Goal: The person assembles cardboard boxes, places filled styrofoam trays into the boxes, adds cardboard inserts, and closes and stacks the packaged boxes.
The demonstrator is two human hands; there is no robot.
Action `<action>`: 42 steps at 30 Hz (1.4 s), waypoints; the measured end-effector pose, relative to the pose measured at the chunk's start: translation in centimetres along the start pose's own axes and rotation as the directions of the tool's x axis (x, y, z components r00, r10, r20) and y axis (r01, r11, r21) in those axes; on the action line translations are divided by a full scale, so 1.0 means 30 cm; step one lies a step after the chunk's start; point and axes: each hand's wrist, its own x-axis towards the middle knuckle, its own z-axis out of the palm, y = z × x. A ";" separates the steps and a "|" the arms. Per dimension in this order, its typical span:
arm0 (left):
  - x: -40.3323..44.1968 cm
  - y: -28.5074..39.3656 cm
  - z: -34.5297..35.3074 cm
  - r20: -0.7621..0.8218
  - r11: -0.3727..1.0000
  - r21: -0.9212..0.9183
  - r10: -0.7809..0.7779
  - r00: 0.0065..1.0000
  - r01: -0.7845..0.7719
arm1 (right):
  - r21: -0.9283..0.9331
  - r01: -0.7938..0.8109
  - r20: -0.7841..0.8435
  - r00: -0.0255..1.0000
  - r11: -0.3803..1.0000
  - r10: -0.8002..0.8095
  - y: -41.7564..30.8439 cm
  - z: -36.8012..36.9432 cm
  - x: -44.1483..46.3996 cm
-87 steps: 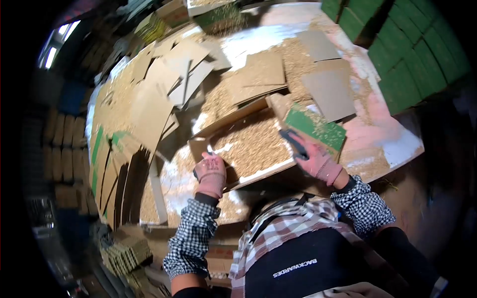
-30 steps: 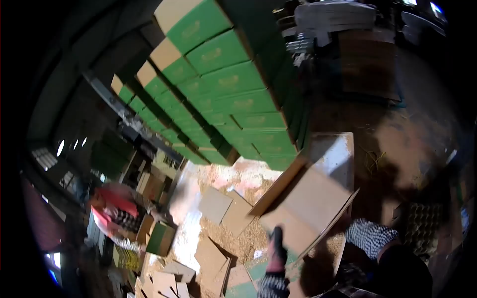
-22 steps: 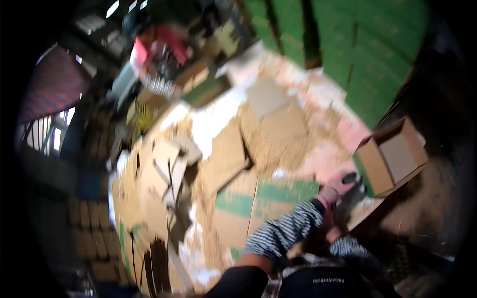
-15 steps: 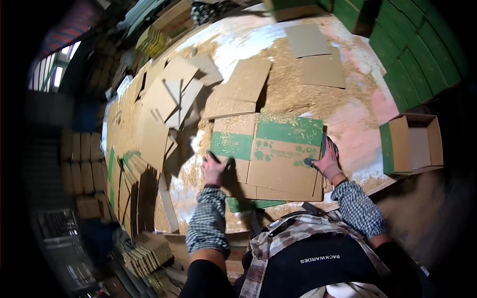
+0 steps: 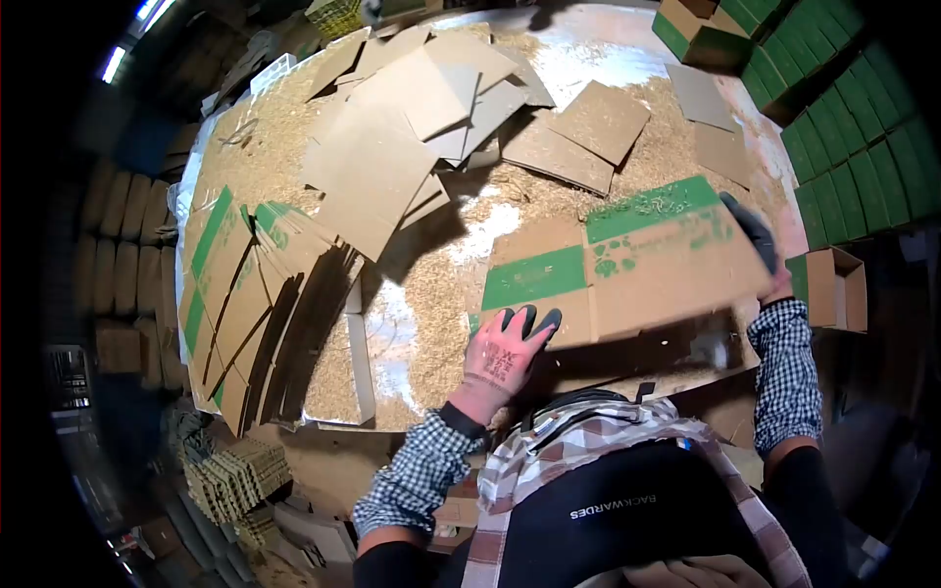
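A flattened cardboard carton (image 5: 676, 265) with green printed bands lies tilted near the table's front edge, its near right side raised over a dark gap. My right hand (image 5: 763, 250), in a pink and dark-grey glove, grips the carton's right edge; some of its fingers are hidden behind the board. At the carton's near left edge, my left hand (image 5: 502, 355) has its gloved fingers slightly spread and its thumb apart, the fingertips touching the cardboard. Wood shavings (image 5: 652, 203) are scattered on the far green band.
Loose cardboard sheets (image 5: 377, 176) lie in a heap across the table. A fanned stack of flat green-striped cartons (image 5: 240, 304) is at left. Green boxes (image 5: 858, 167) are piled at right, by an open box (image 5: 833, 289). Shavings (image 5: 436, 323) cover much of the tabletop.
The carton's right side has been tilted up, and the carton sits further right in view. My left hand has come onto its near left edge. The view has turned.
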 end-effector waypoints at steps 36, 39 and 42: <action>-0.187 0.236 0.034 0.072 0.360 -0.742 -0.797 0.600 0.566 | -0.684 0.592 0.704 0.689 -0.427 -0.171 0.203 0.421 0.409; -0.119 0.179 0.108 -0.077 0.254 -0.792 -0.944 0.322 0.555 | -0.631 0.718 0.738 0.673 -0.293 0.059 0.216 0.508 0.115; 0.004 0.091 0.487 -0.010 -0.124 -0.871 -0.963 0.269 -0.476 | -0.349 0.537 0.526 0.790 -0.768 0.313 0.357 0.385 -0.062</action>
